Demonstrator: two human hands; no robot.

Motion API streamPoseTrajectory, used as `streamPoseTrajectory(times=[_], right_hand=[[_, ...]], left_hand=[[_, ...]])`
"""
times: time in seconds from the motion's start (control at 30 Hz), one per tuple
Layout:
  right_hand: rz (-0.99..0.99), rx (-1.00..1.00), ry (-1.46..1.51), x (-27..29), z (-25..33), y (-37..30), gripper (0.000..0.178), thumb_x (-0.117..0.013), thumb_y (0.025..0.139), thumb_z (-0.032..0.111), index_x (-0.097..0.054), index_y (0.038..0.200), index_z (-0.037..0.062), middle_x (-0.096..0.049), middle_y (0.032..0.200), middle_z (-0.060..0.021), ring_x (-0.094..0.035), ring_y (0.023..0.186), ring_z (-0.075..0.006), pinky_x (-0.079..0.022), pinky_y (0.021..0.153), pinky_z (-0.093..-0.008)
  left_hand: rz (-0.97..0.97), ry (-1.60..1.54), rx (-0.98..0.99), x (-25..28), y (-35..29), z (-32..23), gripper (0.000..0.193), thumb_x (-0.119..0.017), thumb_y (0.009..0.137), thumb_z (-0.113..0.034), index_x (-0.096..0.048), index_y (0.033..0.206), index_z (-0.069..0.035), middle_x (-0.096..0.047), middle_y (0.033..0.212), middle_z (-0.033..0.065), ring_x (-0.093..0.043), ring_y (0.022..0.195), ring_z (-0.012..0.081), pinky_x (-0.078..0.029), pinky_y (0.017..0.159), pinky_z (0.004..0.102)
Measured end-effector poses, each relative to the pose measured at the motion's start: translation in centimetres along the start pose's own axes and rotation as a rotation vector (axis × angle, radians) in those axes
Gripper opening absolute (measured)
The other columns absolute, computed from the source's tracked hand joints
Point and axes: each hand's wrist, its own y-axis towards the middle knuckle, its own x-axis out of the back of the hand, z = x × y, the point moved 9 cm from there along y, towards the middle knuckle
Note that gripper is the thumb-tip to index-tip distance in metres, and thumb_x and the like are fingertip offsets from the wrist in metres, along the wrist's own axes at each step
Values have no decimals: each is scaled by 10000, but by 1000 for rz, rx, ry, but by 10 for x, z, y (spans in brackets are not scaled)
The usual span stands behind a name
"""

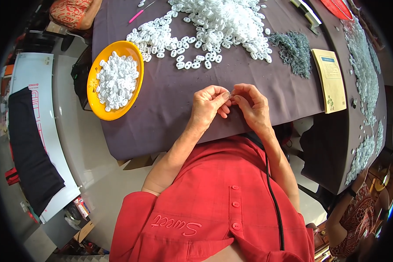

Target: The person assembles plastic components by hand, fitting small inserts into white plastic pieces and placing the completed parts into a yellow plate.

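Note:
My left hand (pixel 208 105) and my right hand (pixel 254 107) meet above the near edge of the cloth-covered table (pixel 161 100). Thumbs and fingertips of both are pinched together on a small pale piece (pixel 231 94), too small and covered to name. Beyond them lies a big heap of white oval plastic pieces with two holes (pixel 225 22), spilling toward me in a loose scatter. More of these pieces fill a yellow oval bowl (pixel 138 81) on the left. To the right of the heap sits a tangled pile of short grey strands (pixel 294 52).
A pink-handled hook (pixel 136 16) lies at the far left. On the right are a yellow printed packet (pixel 329 81), a pale long tool (pixel 306 12) and a red basket (pixel 337 8). Another person's arm (pixel 343 214) reaches to the right-hand table, near more white pieces (pixel 364 74).

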Motion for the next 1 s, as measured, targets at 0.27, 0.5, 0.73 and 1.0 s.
streamPoseTrajectory(times=[0.27, 0.5, 0.73, 1.0], right_hand=[[58, 89, -176, -9, 13, 8, 41, -557, 804, -51, -581, 822, -24, -587, 802, -52, -563, 646, -95, -467, 593, -223], [112, 0, -109, -19, 9, 16, 31, -571, 805, 2, -588, 807, -24, -580, 749, -86, -573, 596, -136, -466, 555, -264], [86, 317, -459, -47, 42, 60, 92, -588, 817, 95, -613, 831, 7, -595, 772, -99, -588, 616, -199, -464, 553, -301], [33, 259, -984, -78, 27, 81, 187, -602, 806, 201, -523, 807, 32, -565, 812, -157, -595, 695, -344, -467, 593, -432]], left_hand=[[5, -13, -19, 0, 0, -1, 89, -564, 874, -79, -605, 875, -1, -631, 697, 63, -563, 503, 76, -470, 420, 191], [-21, -80, -19, 7, -2, -1, 97, -560, 879, -89, -592, 899, 0, -626, 699, 69, -585, 513, 99, -493, 437, 210], [-238, -201, -101, 55, -12, -15, 94, -578, 867, -105, -576, 878, -11, -610, 684, 70, -564, 488, 109, -449, 401, 213], [-262, -285, -108, 67, -18, -12, 89, -582, 863, -97, -577, 889, -12, -614, 687, 74, -566, 486, 113, -449, 401, 216]])
